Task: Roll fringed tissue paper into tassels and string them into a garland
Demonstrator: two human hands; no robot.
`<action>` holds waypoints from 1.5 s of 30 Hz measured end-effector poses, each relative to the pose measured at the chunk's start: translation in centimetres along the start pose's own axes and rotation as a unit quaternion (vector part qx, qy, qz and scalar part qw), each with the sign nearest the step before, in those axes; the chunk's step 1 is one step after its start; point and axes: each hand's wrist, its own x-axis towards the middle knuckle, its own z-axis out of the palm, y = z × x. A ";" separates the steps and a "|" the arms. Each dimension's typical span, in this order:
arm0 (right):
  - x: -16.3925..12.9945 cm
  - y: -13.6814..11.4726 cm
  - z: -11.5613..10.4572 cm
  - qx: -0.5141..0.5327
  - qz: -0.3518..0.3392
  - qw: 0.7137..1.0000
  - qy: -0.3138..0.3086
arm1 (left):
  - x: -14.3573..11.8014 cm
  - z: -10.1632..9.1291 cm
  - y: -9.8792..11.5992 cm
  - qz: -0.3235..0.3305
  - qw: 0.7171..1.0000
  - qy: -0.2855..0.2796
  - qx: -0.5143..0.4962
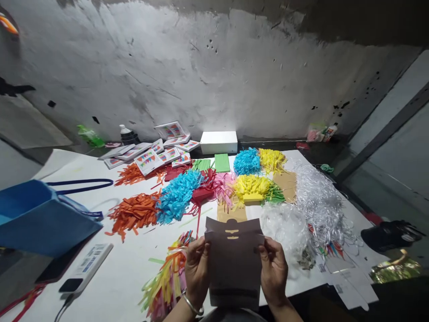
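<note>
I hold the flat dark brown card header (233, 264) upright at the near edge of the white surface (124, 273), its long axis vertical, my left hand (197, 270) and right hand (274, 269) pinched on its side edges, multicoloured paper fringe (167, 279) just left.

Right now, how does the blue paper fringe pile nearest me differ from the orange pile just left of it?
The blue fringe pile is puffy and bunched into a thick mound; the orange fringe pile lies flatter, with strips splayed outward and a few loose on the white table. The blue reaches farther back. Both are cut paper strips and touch each other.
</note>
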 end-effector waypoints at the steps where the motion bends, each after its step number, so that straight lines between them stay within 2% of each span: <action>1: 0.1 -0.5 0.1 0.016 0.011 1.000 -0.007 | 0.0 0.0 0.2 -0.004 1.000 -0.008 -0.005; 4: 0.4 -1.9 0.4 0.091 0.040 0.995 -0.029 | 0.0 0.0 0.9 -0.014 0.999 -0.031 -0.002; 7: 0.5 -2.7 0.6 0.162 0.069 0.983 -0.045 | 0.2 0.0 1.6 -0.007 0.999 -0.027 0.025; 11: 0.7 -2.6 0.6 0.178 0.093 0.979 -0.029 | 0.6 -0.2 2.2 0.018 0.998 -0.043 0.049; 14: 0.8 -2.8 0.5 0.189 0.141 0.971 -0.032 | 0.7 -0.5 1.9 0.016 0.997 -0.059 0.055; 17: 0.9 -3.5 0.5 0.219 0.193 0.954 -0.072 | 0.7 -0.9 1.2 -0.010 0.997 -0.063 0.044; 19: 1.0 -4.1 0.6 0.236 0.202 0.946 -0.093 | 0.6 -1.1 0.9 -0.026 0.997 -0.063 0.032; 24: 1.1 -4.4 0.7 0.246 0.163 0.952 -0.080 | 0.3 -1.1 1.4 -0.030 0.996 -0.054 0.061; 29: 0.8 -3.5 0.3 0.157 0.077 0.982 -0.069 | 0.4 -1.1 1.6 0.010 0.997 -0.047 0.060; 34: 0.7 -3.5 -0.4 0.058 0.018 0.994 -0.093 | 1.0 -1.0 2.3 0.033 0.996 -0.064 0.056; 38: 1.0 -2.9 -1.4 0.006 0.030 0.996 -0.080 | 1.1 -0.4 4.1 0.011 0.994 -0.095 0.043; 42: 1.4 -1.7 -2.2 0.006 0.052 0.997 -0.053 | 1.2 -0.4 5.3 -0.056 0.989 -0.134 0.011; 45: 1.7 -1.0 -2.6 0.017 0.056 0.998 -0.034 | 1.2 -0.6 6.2 -0.083 0.981 -0.175 -0.012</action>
